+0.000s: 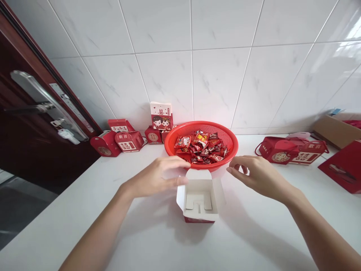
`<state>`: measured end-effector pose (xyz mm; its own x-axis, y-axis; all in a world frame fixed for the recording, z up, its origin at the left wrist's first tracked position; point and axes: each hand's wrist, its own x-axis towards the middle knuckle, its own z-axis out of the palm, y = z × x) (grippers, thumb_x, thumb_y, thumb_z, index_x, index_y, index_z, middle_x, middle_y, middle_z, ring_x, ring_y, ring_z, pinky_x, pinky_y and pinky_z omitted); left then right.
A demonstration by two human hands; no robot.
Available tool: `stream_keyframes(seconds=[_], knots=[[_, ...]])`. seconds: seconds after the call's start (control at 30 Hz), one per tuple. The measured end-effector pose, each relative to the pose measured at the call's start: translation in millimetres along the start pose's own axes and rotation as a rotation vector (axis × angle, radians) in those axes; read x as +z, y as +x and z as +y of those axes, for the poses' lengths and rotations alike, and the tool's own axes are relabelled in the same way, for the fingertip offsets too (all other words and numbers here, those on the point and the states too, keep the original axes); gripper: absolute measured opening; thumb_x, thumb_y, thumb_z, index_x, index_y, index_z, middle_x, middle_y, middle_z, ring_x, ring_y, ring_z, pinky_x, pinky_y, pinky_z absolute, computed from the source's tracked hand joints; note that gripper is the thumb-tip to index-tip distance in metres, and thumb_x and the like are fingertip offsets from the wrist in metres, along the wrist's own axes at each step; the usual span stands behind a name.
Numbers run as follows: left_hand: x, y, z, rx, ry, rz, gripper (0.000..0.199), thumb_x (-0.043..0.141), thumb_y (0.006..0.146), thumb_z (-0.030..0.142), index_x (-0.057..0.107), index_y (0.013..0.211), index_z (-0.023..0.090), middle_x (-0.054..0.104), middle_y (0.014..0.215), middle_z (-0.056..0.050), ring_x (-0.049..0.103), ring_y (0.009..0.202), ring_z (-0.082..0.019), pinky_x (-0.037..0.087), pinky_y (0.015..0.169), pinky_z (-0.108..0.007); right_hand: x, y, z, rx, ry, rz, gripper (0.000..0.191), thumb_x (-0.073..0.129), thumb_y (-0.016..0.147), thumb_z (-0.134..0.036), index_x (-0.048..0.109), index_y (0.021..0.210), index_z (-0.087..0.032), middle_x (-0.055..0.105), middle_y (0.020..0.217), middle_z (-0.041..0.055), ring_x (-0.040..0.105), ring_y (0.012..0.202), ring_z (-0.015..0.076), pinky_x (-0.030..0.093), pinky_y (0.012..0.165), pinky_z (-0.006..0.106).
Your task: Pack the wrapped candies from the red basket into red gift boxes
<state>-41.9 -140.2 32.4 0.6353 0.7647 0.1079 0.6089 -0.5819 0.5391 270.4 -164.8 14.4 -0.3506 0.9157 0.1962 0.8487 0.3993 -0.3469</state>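
An open box point(199, 217), white inside with a red outer side, stands on the white table with its flaps raised and nothing inside. Behind it is a red plastic basket point(231, 142) that holds several red-wrapped sweets point(201, 141). My left hand point(159, 176) is at the left of the box, thumb and fingers apart, with nothing held. To the right of the box, near the basket's front right edge, my right hand point(254, 173) hovers with bent fingers apart and nothing between them.
Red gift boxes point(131, 142) stand at the left, by a brown door point(28, 131). A white-and-red box point(161, 116) is behind the basket's left side. More red boxes point(284, 150) and a cardboard box point(335, 130) are at the right, against the tiled wall point(214, 86).
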Motion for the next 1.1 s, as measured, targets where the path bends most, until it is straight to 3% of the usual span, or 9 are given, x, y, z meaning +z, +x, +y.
stream_keyframes(seconds=[0.07,0.13,0.27,0.37,0.53,0.7,0.87,1.0,1.1], knots=[[-6.5,14,-11,-0.017,0.009,0.069,0.044,0.059,0.095,0.056,0.072,0.122,0.023,0.071,0.131,-0.005,0.065,0.119,-0.025,0.051,0.102,-0.033,6,4,7,0.064,-0.088,-0.158,0.030,0.048,0.098,-0.028,0.059,0.070,-0.021,0.067,0.068,0.0041,0.057,0.059,0.0180,0.035,0.054,0.030],[-9.0,36,-21,-0.044,0.038,0.054,0.042,0.059,0.095,0.051,0.072,0.122,0.021,0.072,0.131,-0.006,0.066,0.118,-0.024,0.052,0.101,-0.032,19,8,11,0.048,-0.157,-0.306,0.025,0.050,0.093,-0.019,0.060,0.070,-0.021,0.068,0.070,0.0054,0.061,0.066,0.0207,0.033,0.056,0.030],[3.7,93,-30,0.019,0.105,-0.185,0.032,0.058,0.094,0.035,0.074,0.117,0.018,0.074,0.126,-0.007,0.069,0.113,-0.024,0.051,0.098,-0.032,56,15,8,-0.027,-0.138,-0.589,0.016,0.056,0.084,-0.017,0.059,0.069,-0.020,0.069,0.075,0.0052,0.063,0.068,0.0210,0.034,0.058,0.030],[26.0,133,-26,0.131,0.278,-0.324,0.032,0.062,0.091,0.030,0.073,0.118,0.018,0.073,0.122,-0.010,0.068,0.112,-0.027,0.050,0.096,-0.034,77,20,5,-0.022,-0.045,-0.708,0.014,0.057,0.080,-0.017,0.053,0.067,-0.021,0.067,0.076,0.0028,0.061,0.069,0.0194,0.035,0.058,0.028],[58.1,175,-15,0.248,0.545,-0.442,0.063,0.068,0.087,0.036,0.054,0.147,0.026,0.046,0.154,-0.016,0.051,0.136,-0.037,0.044,0.108,-0.046,87,24,10,0.032,0.052,-0.734,0.018,0.059,0.074,-0.018,0.044,0.066,-0.022,0.060,0.066,-0.0014,0.056,0.064,0.0169,0.036,0.059,0.027],[63.0,194,-20,0.221,0.625,-0.491,0.068,0.075,0.080,0.040,0.058,0.144,0.028,0.040,0.160,-0.015,0.044,0.141,-0.041,0.041,0.112,-0.051,87,25,10,0.057,0.122,-0.725,0.022,0.055,0.074,-0.018,0.040,0.058,-0.023,0.052,0.051,-0.0039,0.051,0.052,0.0141,0.041,0.061,0.026],[42.6,200,-43,0.132,0.729,-0.369,0.050,0.078,0.075,0.033,0.071,0.124,0.031,0.033,0.166,-0.006,0.048,0.137,-0.040,0.044,0.108,-0.052,89,26,10,0.061,0.139,-0.714,0.025,0.054,0.074,-0.019,0.042,0.053,-0.023,0.053,0.048,-0.0032,0.053,0.052,0.0147,0.043,0.063,0.025],[15.8,198,-69,0.010,0.696,-0.263,0.046,0.071,0.082,0.029,0.068,0.128,0.028,0.061,0.142,-0.010,0.059,0.127,-0.031,0.049,0.101,-0.038,91,26,12,0.053,0.151,-0.708,0.026,0.054,0.074,-0.019,0.042,0.051,-0.023,0.054,0.047,-0.0027,0.055,0.053,0.0151,0.045,0.065,0.025],[1.0,193,-85,-0.029,0.683,-0.242,0.046,0.069,0.083,0.025,0.068,0.129,0.026,0.066,0.133,-0.009,0.062,0.122,-0.027,0.049,0.096,-0.031,90,27,13,0.049,0.162,-0.710,0.027,0.054,0.074,-0.019,0.043,0.050,-0.023,0.054,0.047,-0.0027,0.055,0.053,0.0149,0.046,0.065,0.024]])
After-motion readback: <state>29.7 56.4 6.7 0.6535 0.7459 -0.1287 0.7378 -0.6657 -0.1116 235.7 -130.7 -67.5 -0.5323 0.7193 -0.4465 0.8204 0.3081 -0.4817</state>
